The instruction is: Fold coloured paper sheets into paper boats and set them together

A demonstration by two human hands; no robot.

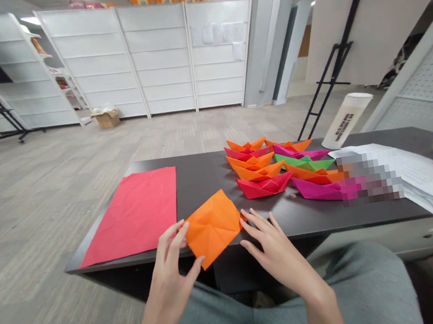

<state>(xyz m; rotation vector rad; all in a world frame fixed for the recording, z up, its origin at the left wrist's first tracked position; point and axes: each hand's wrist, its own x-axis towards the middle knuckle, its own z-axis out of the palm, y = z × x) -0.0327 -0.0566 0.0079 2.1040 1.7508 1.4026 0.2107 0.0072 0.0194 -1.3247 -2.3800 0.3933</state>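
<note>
From my remote seat I'm seeing the left hand pinching a thin, creased orange paper rectangle above the near edge of the smooth dark desk. Apart from it, the right hand is spreading its fingers, tips meeting the paper's right side. A wrinkled red sheet is lying by the near left corner; sharp-pointed paper boats are lining up toward the far edge.

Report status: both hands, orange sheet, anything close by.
Left hand pinching creased orange sheet. Right hand open at sheet's right edge. Paper boats beyond right hand, red sheet to the left.
</note>
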